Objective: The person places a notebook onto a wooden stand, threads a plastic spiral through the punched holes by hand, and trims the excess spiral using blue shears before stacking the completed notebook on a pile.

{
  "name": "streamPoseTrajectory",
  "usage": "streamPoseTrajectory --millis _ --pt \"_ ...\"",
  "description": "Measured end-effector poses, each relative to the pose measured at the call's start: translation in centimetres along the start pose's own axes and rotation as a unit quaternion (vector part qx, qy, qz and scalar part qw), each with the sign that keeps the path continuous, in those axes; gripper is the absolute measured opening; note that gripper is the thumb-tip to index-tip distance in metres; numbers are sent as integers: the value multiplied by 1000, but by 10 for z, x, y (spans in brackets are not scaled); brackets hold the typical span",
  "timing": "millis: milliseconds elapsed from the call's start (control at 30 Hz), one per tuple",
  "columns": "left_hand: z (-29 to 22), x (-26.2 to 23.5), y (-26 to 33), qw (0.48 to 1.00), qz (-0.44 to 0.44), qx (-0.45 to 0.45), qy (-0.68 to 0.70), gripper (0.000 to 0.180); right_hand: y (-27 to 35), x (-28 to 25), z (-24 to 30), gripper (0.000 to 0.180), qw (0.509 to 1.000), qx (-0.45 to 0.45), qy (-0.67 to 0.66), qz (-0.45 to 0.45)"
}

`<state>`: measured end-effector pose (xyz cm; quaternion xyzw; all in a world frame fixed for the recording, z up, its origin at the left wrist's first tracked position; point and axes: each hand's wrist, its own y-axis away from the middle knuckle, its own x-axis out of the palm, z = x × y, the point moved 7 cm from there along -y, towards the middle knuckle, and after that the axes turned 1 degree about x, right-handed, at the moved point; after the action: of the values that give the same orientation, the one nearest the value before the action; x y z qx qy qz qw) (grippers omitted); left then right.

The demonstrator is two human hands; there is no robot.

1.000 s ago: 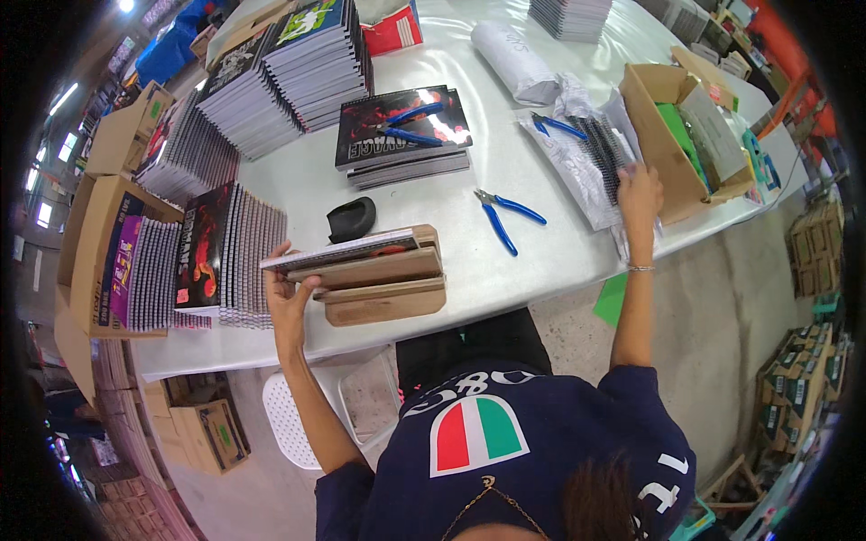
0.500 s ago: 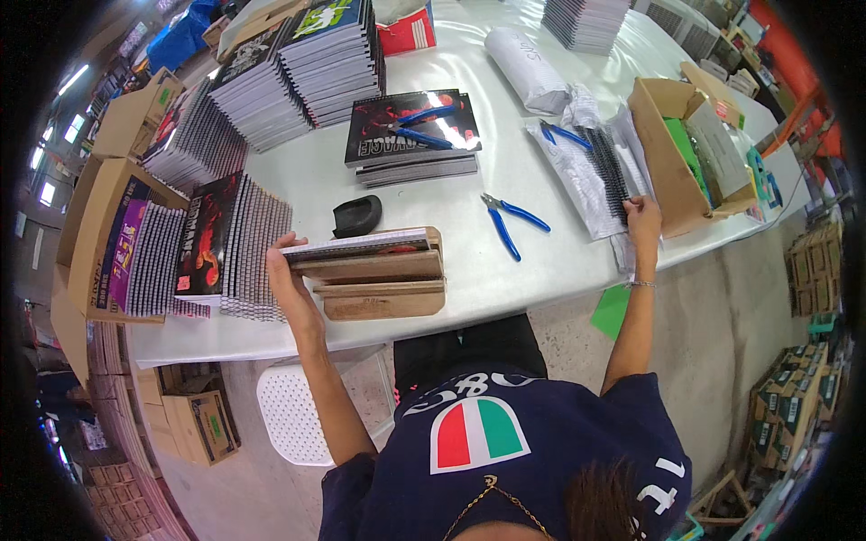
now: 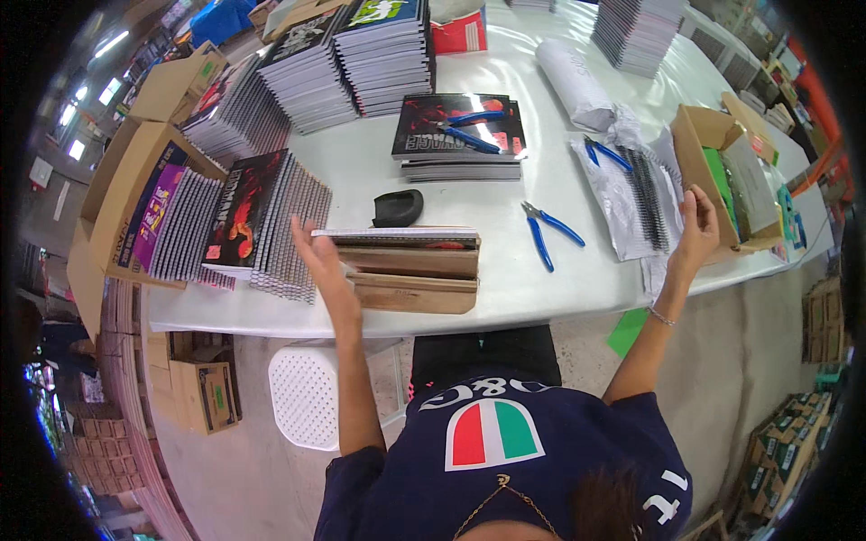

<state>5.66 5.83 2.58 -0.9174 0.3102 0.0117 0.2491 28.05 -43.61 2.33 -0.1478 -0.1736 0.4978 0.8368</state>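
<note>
My left hand (image 3: 327, 275) is open, fingers stretched out, beside the left end of a grooved wooden stand (image 3: 410, 295). A thin notebook block (image 3: 397, 233) with white page edges stands in the stand's back groove. My right hand (image 3: 698, 230) is raised at the table's right side, fingers drawn together. Anything inside them is too small to make out. Close by on its left, black binding coils (image 3: 646, 203) lie on a white plastic package (image 3: 604, 194). Blue-handled cutters (image 3: 550, 233) rest on the table between my hands, and a black curved piece (image 3: 398, 208) lies behind the stand.
Spiral notebooks (image 3: 293, 230) stand at left by an open carton (image 3: 135, 207). Tall notebook stacks (image 3: 383, 63) rise behind. More blue cutters (image 3: 474, 131) lie on a low notebook pile (image 3: 460, 169), others (image 3: 606, 155) on the package. A cardboard box (image 3: 699, 135) stands at right.
My left hand has let go of the notebook block and opened beside it. My right hand has come off the coils and moved right, towards the cardboard box. The whole view has shifted.
</note>
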Motion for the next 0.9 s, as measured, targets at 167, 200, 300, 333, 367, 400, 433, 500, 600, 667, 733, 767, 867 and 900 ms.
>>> streamPoseTrajectory --millis 167,200,300,333,367,400,433,500,600,667,733,767,867,900 --pt "-53 33 32 951 7 203 -232 70 25 53 53 18 990 -8 -86 112" --pt "-64 44 37 934 40 214 -284 70 35 70 69 17 986 -17 -93 137" --pt "-79 72 45 928 89 228 -282 65 73 125 101 16 940 -14 -90 330" --pt "-81 80 45 928 99 227 -278 64 87 137 105 15 908 -6 -67 413" --pt "-79 86 46 928 107 226 -278 62 106 149 104 14 887 30 -36 460" --pt "-77 92 46 927 116 225 -277 60 127 159 101 13 861 66 -4 505" --pt "-76 94 45 931 108 222 -268 49 142 168 98 14 845 54 11 532" --pt "-74 99 43 932 107 225 -262 44 160 176 97 15 826 -15 29 562" --pt "-70 102 43 931 109 229 -264 37 168 183 103 14 805 -22 65 589" --pt "-71 103 44 932 105 230 -258 32 170 184 103 13 810 -50 54 581" --pt "-73 101 44 939 93 228 -242 27 171 184 103 12 816 -69 42 572" --pt "-73 100 44 938 94 228 -242 26 172 185 104 12 807 -81 55 583" --pt "-72 100 45 937 99 230 -246 25 173 186 109 12 784 -117 86 603" --pt "-72 99 45 935 100 232 -249 25 173 186 111 13 782 -129 92 603"
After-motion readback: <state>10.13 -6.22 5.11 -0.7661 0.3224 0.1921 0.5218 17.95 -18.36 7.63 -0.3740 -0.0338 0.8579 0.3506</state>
